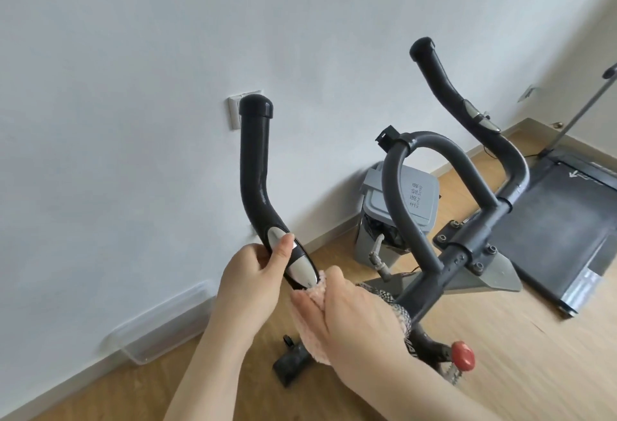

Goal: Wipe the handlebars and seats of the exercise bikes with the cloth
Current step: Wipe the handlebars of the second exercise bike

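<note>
A: Far left, a clear plastic box point(157, 333) lies on the floor against the wall, well apart from the action. Next, the left handlebar point(253, 160) rises in front of a wall socket point(233, 113).

B: And the left hand point(250, 277) has its fingers curled round that bar, thumb on the silver sensor plate point(302, 268). It looks to be steadying it.

A: Just beside it, the right hand point(360, 313) is closed over the pink cloth point(315, 347), which is bunched against the bar right below the plate.

B: The risk here? That cloth is thick and loose. I reckon a trailing fold could snag on the plate's edge, or slip from the grip onto the pedal point(292, 365) beneath.

A: Also, the left hand covers a stretch of bar. Unless it shifts, that patch goes unwiped.

B: Room to move?

A: Plenty upward: the bar is bare to its end cap, with only wall behind. Rightward it's tighter, with the centre loop point(392, 193), the grey bin point(369, 237) behind it, and the red knob point(462, 354) near the right wrist.

B: Further right, the right handlebar point(444, 80) stands free, with a treadmill point(561, 220) beyond. The seat is out of view.
</note>
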